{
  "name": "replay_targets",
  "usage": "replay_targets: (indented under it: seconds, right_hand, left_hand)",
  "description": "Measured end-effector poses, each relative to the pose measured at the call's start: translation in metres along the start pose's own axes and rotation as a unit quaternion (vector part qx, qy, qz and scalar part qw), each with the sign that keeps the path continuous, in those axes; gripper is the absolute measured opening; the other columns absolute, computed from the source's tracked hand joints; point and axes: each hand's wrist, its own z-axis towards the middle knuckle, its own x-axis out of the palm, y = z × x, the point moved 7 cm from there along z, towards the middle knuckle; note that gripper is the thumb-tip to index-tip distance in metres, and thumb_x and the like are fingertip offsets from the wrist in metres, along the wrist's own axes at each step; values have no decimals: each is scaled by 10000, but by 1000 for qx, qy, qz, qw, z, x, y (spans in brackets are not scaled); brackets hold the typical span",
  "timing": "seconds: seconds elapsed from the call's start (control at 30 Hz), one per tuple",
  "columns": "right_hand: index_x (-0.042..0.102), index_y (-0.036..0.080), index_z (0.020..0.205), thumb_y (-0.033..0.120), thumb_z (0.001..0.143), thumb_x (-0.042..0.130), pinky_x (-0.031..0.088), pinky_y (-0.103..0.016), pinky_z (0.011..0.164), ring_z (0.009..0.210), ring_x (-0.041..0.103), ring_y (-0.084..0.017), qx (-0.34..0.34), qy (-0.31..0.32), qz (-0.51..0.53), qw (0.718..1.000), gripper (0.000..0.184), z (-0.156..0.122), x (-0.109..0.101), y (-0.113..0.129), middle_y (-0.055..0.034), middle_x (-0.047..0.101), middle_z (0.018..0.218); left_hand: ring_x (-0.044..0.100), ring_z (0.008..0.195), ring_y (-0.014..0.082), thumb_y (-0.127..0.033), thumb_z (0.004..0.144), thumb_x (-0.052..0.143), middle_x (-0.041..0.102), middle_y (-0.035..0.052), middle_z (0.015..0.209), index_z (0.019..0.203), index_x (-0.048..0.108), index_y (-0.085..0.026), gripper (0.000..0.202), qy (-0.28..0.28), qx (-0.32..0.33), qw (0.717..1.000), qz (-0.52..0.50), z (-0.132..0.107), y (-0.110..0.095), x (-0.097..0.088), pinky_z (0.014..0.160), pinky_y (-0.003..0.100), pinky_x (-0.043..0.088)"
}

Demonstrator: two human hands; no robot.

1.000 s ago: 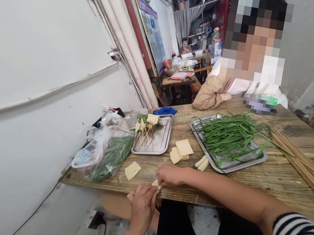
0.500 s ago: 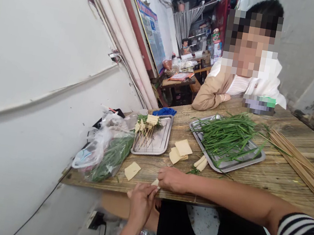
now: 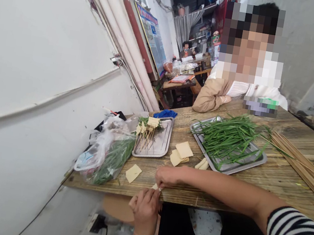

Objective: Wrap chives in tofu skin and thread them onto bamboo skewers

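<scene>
At the table's near edge my left hand (image 3: 144, 207) is closed, knuckles up, on a small pale tofu sheet (image 3: 155, 186) that appears rolled. From the other side my right hand (image 3: 167, 175) pinches the same piece, its fingertips almost meeting the left ones. Most of the piece is hidden by my fingers. A single flat tofu sheet (image 3: 133, 173) lies left of my hands, and a small stack of tofu sheets (image 3: 183, 150) is just beyond them. Finished-looking tofu rolls (image 3: 202, 164) lie beyond my right forearm, partly covered by it.
A metal tray (image 3: 166, 135) holds skewered rolls (image 3: 147, 128). Another tray (image 3: 246, 160) carries green chives (image 3: 228, 137). Bamboo skewers (image 3: 302, 168) lie at right, a plastic bag of greens (image 3: 114, 158) at left. Opposite, a person (image 3: 213, 95) leans on the wooden table (image 3: 278, 186).
My left hand has turned knuckles-up over the tofu piece, and its fingers have curled more. My right hand's fingers now point down more steeply. The view has shifted slightly.
</scene>
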Motion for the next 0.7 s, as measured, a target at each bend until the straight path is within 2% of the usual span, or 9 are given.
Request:
replay_targets:
  seconds: [0.1, 0.13, 0.3, 0.43, 0.57, 0.7]
  right_hand:
    - [705, 180, 697, 154, 691, 690, 313, -212, 543, 571, 474, -100, -12, 43, -14, 999, 31, -1, 3, 2, 25, 646, 608]
    - [705, 182, 710, 155, 708, 676, 313, -215, 545, 574, 474, -103, -10, 40, -25, 999, 39, -4, 2, 4, 23, 645, 615]
    - [667, 165, 726, 220, 817, 597, 336, -266, 610, 690, 486, -154, -26, -48, -145, 988, 127, -31, -9, 27, -28, 622, 673]
    - [648, 165, 729, 250, 866, 544, 326, -306, 660, 802, 477, -193, -59, -71, -196, 976, 192, -46, -9, 41, -52, 608, 753]
    - [653, 169, 694, 232, 866, 541, 290, -293, 625, 775, 473, -182, -37, -49, -173, 983, 215, -35, -6, 31, -51, 613, 761]
    - [664, 167, 681, 221, 821, 596, 267, -281, 587, 711, 463, -160, -32, -20, -145, 989, 165, -21, -8, 21, -32, 617, 719]
  left_hand:
    - [518, 918, 247, -240, 862, 483, 653, 52, 932, 1029, 654, -287, 243, 8, 3, 1000, 21, 4, -1, -1, 796, 402, 306]
    - [514, 898, 240, -232, 859, 483, 652, 50, 911, 1014, 658, -281, 238, 9, 3, 1000, 29, 5, -1, -1, 790, 398, 302]
    - [483, 832, 208, -203, 851, 488, 636, 43, 804, 852, 681, -236, 196, -4, -22, 998, 61, 13, -3, 4, 781, 373, 284]
    - [474, 814, 205, -213, 860, 474, 626, 47, 781, 760, 684, -218, 233, -27, -43, 995, 81, 17, -2, 5, 768, 373, 271]
    - [473, 846, 214, -245, 864, 483, 626, 51, 859, 824, 692, -242, 212, -41, -24, 994, 97, 12, -2, 6, 762, 374, 263]
    - [461, 833, 204, -257, 889, 459, 625, 45, 864, 855, 676, -241, 220, -80, -29, 992, 92, 8, 0, 7, 777, 381, 258]
